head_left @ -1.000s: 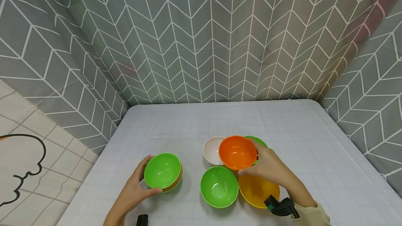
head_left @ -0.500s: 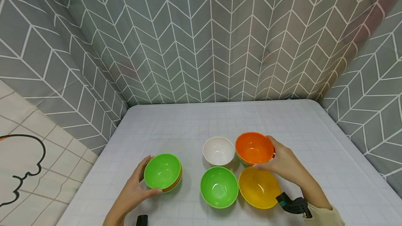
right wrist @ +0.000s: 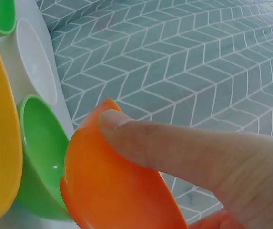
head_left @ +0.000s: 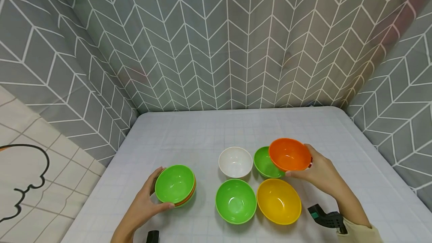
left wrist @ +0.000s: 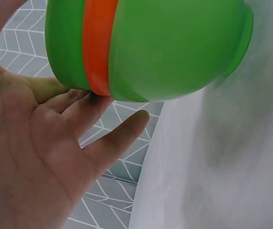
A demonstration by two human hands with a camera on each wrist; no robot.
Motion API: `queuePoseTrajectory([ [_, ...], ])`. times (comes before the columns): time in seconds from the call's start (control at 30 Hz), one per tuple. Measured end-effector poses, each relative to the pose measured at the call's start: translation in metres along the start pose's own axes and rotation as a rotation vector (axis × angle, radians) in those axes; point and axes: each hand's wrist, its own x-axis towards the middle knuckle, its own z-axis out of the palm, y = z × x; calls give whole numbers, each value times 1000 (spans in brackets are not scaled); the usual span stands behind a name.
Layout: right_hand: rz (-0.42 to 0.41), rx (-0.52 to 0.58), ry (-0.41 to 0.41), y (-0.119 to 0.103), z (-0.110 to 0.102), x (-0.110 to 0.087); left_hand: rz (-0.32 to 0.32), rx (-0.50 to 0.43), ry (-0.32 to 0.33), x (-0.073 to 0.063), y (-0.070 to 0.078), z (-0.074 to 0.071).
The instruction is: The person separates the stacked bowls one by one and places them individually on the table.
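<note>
At the left of the head view, my left hand (head_left: 145,198) grips a nested stack of bowls (head_left: 174,183), thumb on the near side and fingers behind. In the left wrist view the stack is a green bowl (left wrist: 174,47) at the bottom, an orange bowl (left wrist: 99,47) between, and a green one on top. My right hand (head_left: 320,171) holds another orange bowl (head_left: 289,153) by its right side, thumb at the rim in the right wrist view. This bowl is lifted and overlaps the right edge of a back green bowl (head_left: 264,163).
Left of the back green bowl stands a white bowl (head_left: 235,162). In front are a green bowl (head_left: 235,201) and a wider yellow bowl (head_left: 279,201), side by side. All rest on a white-covered table (head_left: 202,134) with a patterned curtain (head_left: 216,48) behind.
My right hand has carried the orange bowl rightward and slightly back, from over the white and green bowls, uncovering the back green bowl. The left hand and its stack have stayed put.
</note>
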Motion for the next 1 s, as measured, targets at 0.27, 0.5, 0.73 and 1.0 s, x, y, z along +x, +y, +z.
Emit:
queuePoseTrajectory([
  [0.27,82,-9,5,14,-9,-5,-25,-10,-10,1,0,0],
  [0.5,164,-42,6,26,-16,-5,-11,-9,-6,1,0,-1],
  [0.73,249,-55,-22,40,-17,-4,-3,-8,-3,0,0,-1],
  [1.0,258,-36,-29,55,-13,-5,-17,7,-3,1,-1,0],
])
